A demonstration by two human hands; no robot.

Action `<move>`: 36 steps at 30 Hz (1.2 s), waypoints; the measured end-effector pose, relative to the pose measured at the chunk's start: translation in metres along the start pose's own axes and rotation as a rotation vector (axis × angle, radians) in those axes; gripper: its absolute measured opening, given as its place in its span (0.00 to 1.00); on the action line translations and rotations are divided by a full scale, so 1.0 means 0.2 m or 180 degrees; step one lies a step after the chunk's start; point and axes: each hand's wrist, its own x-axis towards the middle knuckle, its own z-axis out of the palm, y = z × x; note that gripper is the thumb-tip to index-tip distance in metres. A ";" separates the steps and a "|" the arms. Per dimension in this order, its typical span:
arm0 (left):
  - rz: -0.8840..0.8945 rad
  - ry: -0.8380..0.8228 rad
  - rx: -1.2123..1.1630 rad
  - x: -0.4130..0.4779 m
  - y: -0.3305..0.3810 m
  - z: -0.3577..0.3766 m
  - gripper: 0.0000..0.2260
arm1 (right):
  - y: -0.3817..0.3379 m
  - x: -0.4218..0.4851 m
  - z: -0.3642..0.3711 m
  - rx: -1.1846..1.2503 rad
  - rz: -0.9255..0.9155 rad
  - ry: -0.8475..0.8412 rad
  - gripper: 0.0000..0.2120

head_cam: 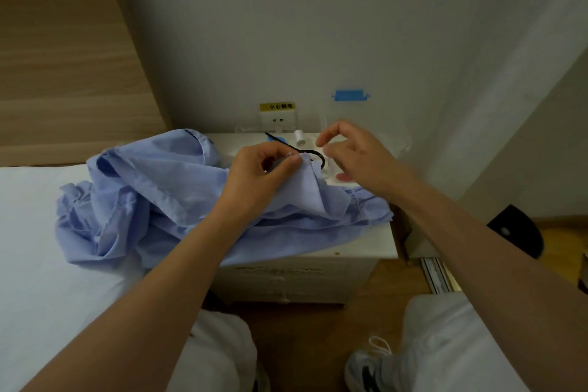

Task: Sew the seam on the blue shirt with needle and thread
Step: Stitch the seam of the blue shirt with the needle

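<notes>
The light blue shirt [152,194] lies crumpled across the bed edge and the white nightstand [318,264]. My left hand [261,172] pinches a raised fold of the shirt between thumb and fingers, lifting its edge. My right hand [353,153] hovers just to the right of that fold, thumb and forefinger curved toward each other; a needle or thread between them is too fine to make out. A white thread spool [298,137] stands at the back of the nightstand.
Black scissors [296,149] lie on the nightstand behind the fold, next to a clear box [394,143] and a red item [345,177]. A wall socket [278,119] sits behind. White bed [38,248] on the left, a black object [515,231] on the floor at right.
</notes>
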 end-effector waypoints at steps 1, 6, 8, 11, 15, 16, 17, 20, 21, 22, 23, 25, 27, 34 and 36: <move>-0.0004 0.0005 -0.0015 0.00 0.00 0.00 0.04 | 0.00 0.00 -0.01 -0.0053 -0.0033 -0.0005 0.06; -0.0008 -0.0028 -0.0103 0.00 -0.01 -0.01 0.05 | 0.02 -0.01 -0.02 -0.0552 -0.0173 -0.0173 0.10; 0.0007 -0.0042 -0.0124 0.00 0.00 -0.01 0.05 | 0.02 -0.01 -0.02 -0.0576 -0.0114 -0.0199 0.07; -0.0007 -0.0051 -0.0134 0.00 0.00 0.00 0.05 | 0.01 -0.02 -0.01 -0.0491 -0.0247 -0.0269 0.05; -0.0023 0.0004 -0.0161 -0.01 0.01 -0.01 0.06 | 0.01 -0.02 -0.02 -0.0366 -0.0387 -0.0113 0.05; -0.0030 0.0019 -0.0170 -0.01 0.01 -0.01 0.07 | 0.01 -0.02 -0.02 -0.0366 -0.0414 -0.0094 0.06; -0.0040 0.0024 -0.0179 -0.01 0.01 -0.01 0.07 | 0.02 -0.02 -0.02 -0.0352 -0.0442 -0.0085 0.06; -0.0067 0.0016 -0.0196 0.00 0.01 0.00 0.06 | 0.02 -0.02 -0.01 -0.0282 -0.0488 -0.0088 0.06; -0.0070 0.0015 -0.0221 0.00 0.01 0.00 0.07 | 0.02 -0.02 -0.01 -0.0273 -0.0490 -0.0097 0.06; -0.0068 0.0009 -0.0249 -0.01 0.01 0.00 0.08 | 0.02 -0.02 -0.01 -0.0275 -0.0489 -0.0109 0.06; -0.0056 -0.0004 -0.0256 0.00 0.01 0.00 0.08 | 0.02 -0.02 -0.01 -0.0276 -0.0487 -0.0123 0.06; -0.0036 -0.0035 -0.0240 -0.01 0.01 0.00 0.08 | 0.02 -0.01 -0.01 -0.0268 -0.0460 -0.0140 0.07; -0.0051 -0.0028 -0.0270 -0.01 0.01 0.00 0.09 | 0.02 -0.01 -0.02 -0.0242 -0.0420 -0.0147 0.09; -0.0095 -0.0055 -0.0269 -0.01 0.01 0.00 0.07 | 0.01 -0.01 -0.02 -0.0118 -0.0406 -0.0252 0.11; -0.0099 -0.0066 -0.0267 -0.01 0.01 0.00 0.07 | 0.01 -0.01 -0.02 -0.0105 -0.0426 -0.0257 0.10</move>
